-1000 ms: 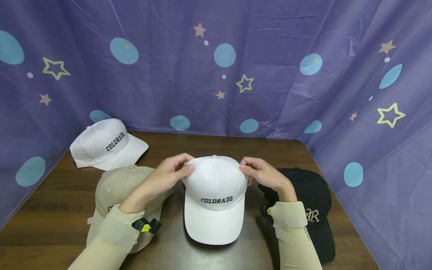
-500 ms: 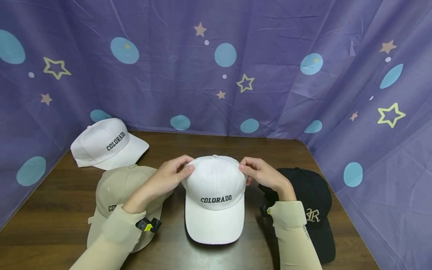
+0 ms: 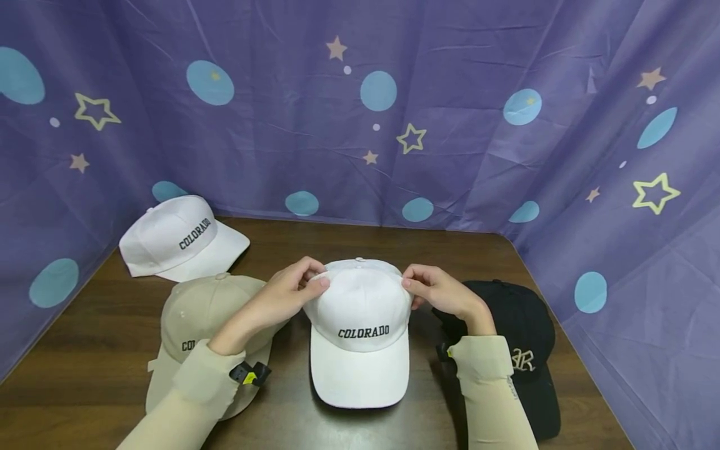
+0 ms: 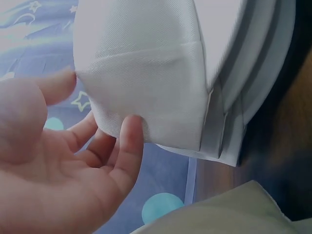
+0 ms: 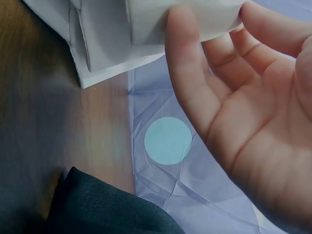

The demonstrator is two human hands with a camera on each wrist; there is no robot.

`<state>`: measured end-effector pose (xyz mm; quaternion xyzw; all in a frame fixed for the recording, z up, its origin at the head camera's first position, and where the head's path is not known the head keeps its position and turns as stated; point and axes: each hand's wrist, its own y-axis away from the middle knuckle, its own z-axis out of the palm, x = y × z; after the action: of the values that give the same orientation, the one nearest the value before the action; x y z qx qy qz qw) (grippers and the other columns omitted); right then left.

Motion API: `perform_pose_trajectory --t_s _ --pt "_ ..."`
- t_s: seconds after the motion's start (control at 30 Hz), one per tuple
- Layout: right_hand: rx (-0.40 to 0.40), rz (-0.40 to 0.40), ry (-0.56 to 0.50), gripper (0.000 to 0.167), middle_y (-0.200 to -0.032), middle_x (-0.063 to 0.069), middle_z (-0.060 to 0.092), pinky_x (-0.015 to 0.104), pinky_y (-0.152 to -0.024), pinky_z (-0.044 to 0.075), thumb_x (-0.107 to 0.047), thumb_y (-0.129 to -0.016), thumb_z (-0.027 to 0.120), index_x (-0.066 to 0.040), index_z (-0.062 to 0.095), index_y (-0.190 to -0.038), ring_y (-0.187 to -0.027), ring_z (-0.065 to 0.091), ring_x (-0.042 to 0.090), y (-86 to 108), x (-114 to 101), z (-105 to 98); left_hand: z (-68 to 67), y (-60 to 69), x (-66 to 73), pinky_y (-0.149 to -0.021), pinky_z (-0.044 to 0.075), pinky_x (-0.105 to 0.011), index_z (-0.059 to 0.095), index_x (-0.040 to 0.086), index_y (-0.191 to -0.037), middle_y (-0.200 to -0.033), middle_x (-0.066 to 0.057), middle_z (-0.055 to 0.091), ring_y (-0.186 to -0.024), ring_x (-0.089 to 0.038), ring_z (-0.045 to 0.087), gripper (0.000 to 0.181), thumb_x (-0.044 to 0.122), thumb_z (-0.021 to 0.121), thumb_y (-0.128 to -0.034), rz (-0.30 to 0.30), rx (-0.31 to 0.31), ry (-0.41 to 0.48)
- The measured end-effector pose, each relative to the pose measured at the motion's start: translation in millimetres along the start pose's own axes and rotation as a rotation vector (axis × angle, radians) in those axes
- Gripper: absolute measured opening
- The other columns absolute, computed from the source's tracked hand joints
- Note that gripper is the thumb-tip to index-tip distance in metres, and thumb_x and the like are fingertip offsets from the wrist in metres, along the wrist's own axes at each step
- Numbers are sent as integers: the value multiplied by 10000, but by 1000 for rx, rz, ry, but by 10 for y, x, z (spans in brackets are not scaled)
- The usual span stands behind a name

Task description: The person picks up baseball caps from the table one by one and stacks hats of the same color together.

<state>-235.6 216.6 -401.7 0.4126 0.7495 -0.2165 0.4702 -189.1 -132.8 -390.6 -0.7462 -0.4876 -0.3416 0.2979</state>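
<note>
A white baseball cap [image 3: 360,369] lettered COLORADO is at the table's middle, brim toward me. Behind its crown shows a strip of another white cap [image 3: 374,264]; layered edges [image 4: 229,117] in the left wrist view show caps nested in a stack. My left hand [image 3: 287,290] grips the top cap's left side, thumb on the outside. On the opposite side, my right hand [image 3: 441,290] pinches the same cap between thumb and fingers. In the right wrist view its fingers [image 5: 183,53] touch the cap's lower edge. How many caps are stacked I cannot tell.
A beige cap [image 3: 208,306] lies left, partly under my left forearm. Farther back left sits another white COLORADO cap [image 3: 163,237]. A black cap [image 3: 523,325] is on the right, partly behind my right sleeve. Purple curtain [image 3: 439,175] borders the wooden table [image 3: 337,240].
The top white cap has shifted slightly toward me, so more of the white crown behind it shows. Both hands keep their hold. The head view has moved a little.
</note>
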Motion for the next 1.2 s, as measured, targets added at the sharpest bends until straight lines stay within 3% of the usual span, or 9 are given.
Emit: perform_pose_trajectory --t_s 0.1,0.37,0.57,0.8,1.2 --pt "19 14 22 169 -1006 97 685 406 -811 621 -201 -1111 582 -62 677 -1093 -867 705 274 -6 14 9 9 -7 7 -865 482 -372 616 107 -1304 -1127 -77 633 -986 -211 572 353 357 671 -1062 -16 -11 4" --pt "48 55 95 161 -1037 91 685 399 -815 632 -211 -1112 580 -84 679 -1097 -883 705 246 -16 53 29 106 -43 -25 -857 464 -368 621 114 -1355 -1153 -90 559 -1004 -225 531 423 380 705 -1037 1 40 -40" --pt "56 72 105 171 -1049 99 685 402 -810 639 -220 -1115 576 -81 674 -1099 -883 715 239 -26 60 36 102 -31 -51 -917 517 -372 597 122 -1441 -1240 -117 532 -1071 -231 557 551 328 799 -972 3 19 -25" --pt "68 79 103 142 -1046 105 691 403 -800 644 -191 -1106 595 -75 678 -1113 -868 726 242 -35 51 49 110 -30 -56 -876 459 -366 612 109 -1423 -1217 -128 525 -1047 -242 522 514 334 775 -991 0 24 -63" --pt "54 71 120 54 -994 134 664 431 -797 648 -26 -1046 651 -28 631 -1097 -891 719 267 -33 54 60 186 -45 -94 -817 439 -350 603 94 -1481 -1165 -133 522 -903 -196 493 511 215 753 -1008 23 90 -77"
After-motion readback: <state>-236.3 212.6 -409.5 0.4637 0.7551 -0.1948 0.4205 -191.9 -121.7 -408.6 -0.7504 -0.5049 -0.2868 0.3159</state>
